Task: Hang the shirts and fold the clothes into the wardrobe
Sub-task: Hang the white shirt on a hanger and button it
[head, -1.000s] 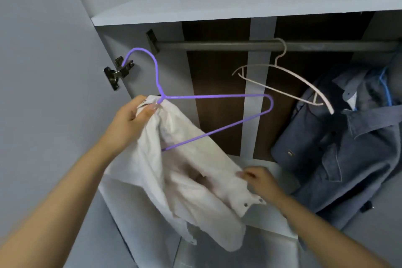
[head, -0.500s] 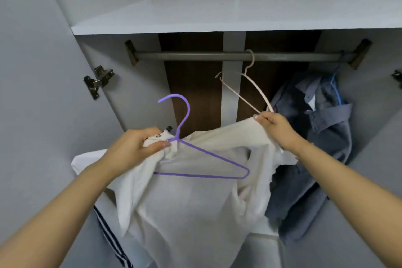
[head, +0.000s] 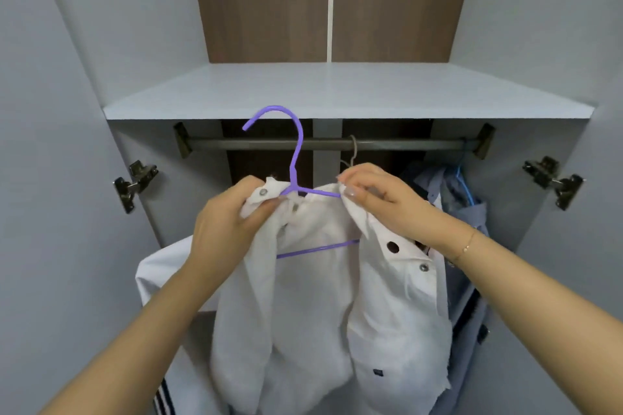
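Head view shows the hanging step in hand: a white cotton snap-button shirt (head: 317, 296) sits on a thin purple wire hanger (head: 296, 158), just below the dark metal wardrobe rail (head: 323, 144). Left hand (head: 229, 216) pinches the collar at the hanger neck; right hand (head: 377, 192) pinches the other collar edge. Next, likely, the hook must lift over that rail.

Open wardrobe interior: pale grey side panels (head: 141, 27) and shelf (head: 347, 91) are shown against a dark wood-grain back panel (head: 263, 3). A metal rail (head: 404, 144) is mounted beneath; door hinges (head: 135, 185) are fixed on both sides.
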A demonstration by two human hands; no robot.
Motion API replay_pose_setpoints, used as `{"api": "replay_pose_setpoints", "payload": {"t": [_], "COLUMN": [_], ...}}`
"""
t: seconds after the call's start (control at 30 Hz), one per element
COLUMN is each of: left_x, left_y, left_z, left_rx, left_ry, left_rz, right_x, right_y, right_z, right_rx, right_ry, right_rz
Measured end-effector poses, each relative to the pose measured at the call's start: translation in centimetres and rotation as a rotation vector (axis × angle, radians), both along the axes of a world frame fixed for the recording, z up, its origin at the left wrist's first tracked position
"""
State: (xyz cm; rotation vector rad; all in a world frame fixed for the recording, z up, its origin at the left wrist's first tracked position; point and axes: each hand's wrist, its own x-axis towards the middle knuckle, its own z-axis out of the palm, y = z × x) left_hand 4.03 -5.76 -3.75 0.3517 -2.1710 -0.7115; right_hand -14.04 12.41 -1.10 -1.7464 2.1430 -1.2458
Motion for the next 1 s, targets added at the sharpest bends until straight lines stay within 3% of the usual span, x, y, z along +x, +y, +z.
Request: {"api": "replay_pose_setpoints", "payload": {"t": [0.1,0.3,0.43,0.8,1.0], "left_x": [-0.7,-4.2,-8.0,-20.9,-29.4], "left_y": [-0.8,-3.7,-5.9,-12.1,-16.7], "left_z": [3.8,13.4,18.9,31.0,36.0], "left_rx": [-0.007,-0.128,-0.142,-0.213,-0.240], "left_ry": [0.077,0.219,0.258,0.380,0.330], "left_rz": [-0.034,-0.086,-0.145,-0.102,-0.017], "right_x": [0.1,0.1,-2.1,-17.5,-26.9], "right_y": [-0.3,-1.7,-3.7,-12.7,-18.6], "right_z": [3.1,11.2,16.6,28.8,33.6], "right_rx": [-0.040,-0.346,-0.352,-0.646,-0.612], "right_ry": [0.110,0.397,0.547,0.940,0.935], "right_rz": [-0.057,-0.355,-0.463,-0.556,-0.595]}}
